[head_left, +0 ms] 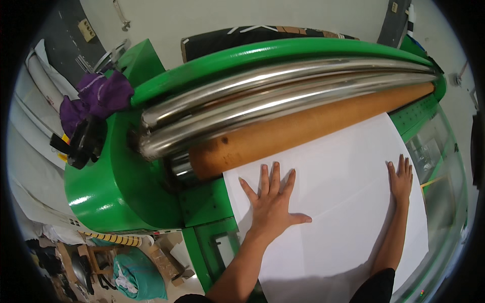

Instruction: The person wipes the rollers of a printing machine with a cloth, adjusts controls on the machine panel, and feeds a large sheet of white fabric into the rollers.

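Note:
A large white sheet point(333, 187) lies across the bed of a green roller machine point(121, 187), its far edge against a brown roller point(303, 126). My left hand point(273, 202) rests flat on the sheet's left part, fingers spread toward the roller and thumb pointing right. Near the right edge of the sheet, my right hand point(400, 181) also lies flat with its fingers stretched out. Neither hand grips anything. Behind the brown roller run two shiny metal rollers point(283, 103), under a curved green bar point(283, 50).
On the machine's left end sit a purple cloth point(96, 96) and a black box-shaped part point(87, 144). A teal bag point(139, 272) and other clutter lie on the floor at lower left. A wrench point(122, 16) hangs on the wall.

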### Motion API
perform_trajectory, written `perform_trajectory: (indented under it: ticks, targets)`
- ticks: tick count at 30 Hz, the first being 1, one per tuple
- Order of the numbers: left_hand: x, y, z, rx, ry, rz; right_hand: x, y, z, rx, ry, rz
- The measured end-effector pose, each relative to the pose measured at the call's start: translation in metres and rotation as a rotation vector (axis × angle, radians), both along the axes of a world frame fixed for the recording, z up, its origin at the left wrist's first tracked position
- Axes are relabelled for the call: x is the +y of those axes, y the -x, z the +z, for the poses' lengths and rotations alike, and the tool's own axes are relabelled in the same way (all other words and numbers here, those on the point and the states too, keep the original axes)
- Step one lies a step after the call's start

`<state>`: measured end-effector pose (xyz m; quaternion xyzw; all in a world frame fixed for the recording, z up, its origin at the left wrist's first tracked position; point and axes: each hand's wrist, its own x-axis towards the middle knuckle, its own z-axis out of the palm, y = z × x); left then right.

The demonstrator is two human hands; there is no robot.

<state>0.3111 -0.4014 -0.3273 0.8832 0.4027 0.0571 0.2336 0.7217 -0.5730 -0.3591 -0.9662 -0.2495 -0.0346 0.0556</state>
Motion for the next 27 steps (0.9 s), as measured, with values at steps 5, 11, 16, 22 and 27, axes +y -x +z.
perform_trajectory:
  ticks: [5,11,16,22,27]
  targets:
    - [-0.003,0.0,-0.016,-0.022,-0.04,-0.007,0.002,-0.008,-0.007,-0.027,0.031,0.006]
    - [0.003,-0.001,-0.009,0.027,-0.075,-0.029,0.004,-0.014,-0.009,-0.029,0.03,0.021]
    - [0.001,-0.001,-0.012,0.019,-0.066,-0.039,0.005,-0.015,-0.011,-0.048,0.047,0.011]
    - [-0.002,-0.002,-0.016,-0.038,-0.093,0.028,0.008,-0.019,-0.012,-0.032,0.072,0.009]
    - [-0.001,-0.001,-0.013,-0.04,-0.069,0.035,0.011,-0.018,-0.012,-0.024,0.071,-0.002]
